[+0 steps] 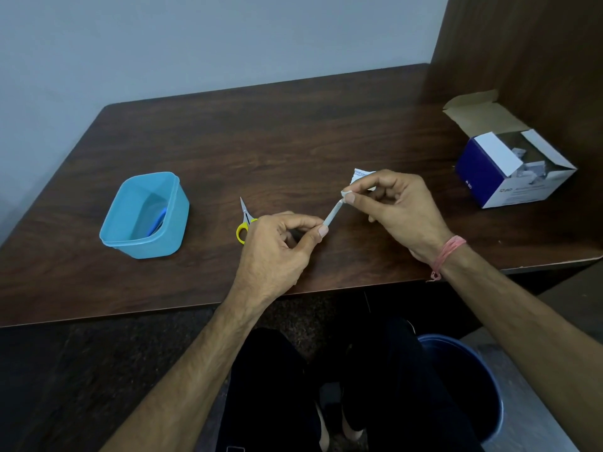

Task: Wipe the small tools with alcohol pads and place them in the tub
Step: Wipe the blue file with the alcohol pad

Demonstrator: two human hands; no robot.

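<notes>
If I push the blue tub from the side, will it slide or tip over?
The tub probably slides rather than tips: it looks about as wide as tall, standing flat on the smooth table. It seems thin plastic and holds only a small blue item, so it is likely light and moves easily. A push near the rim may tilt it.

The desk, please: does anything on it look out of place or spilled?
Nothing stands out. The tub is upright, the scissors lie flat beside the left hand, and the open box sits at the far right. No spill shows.
</notes>
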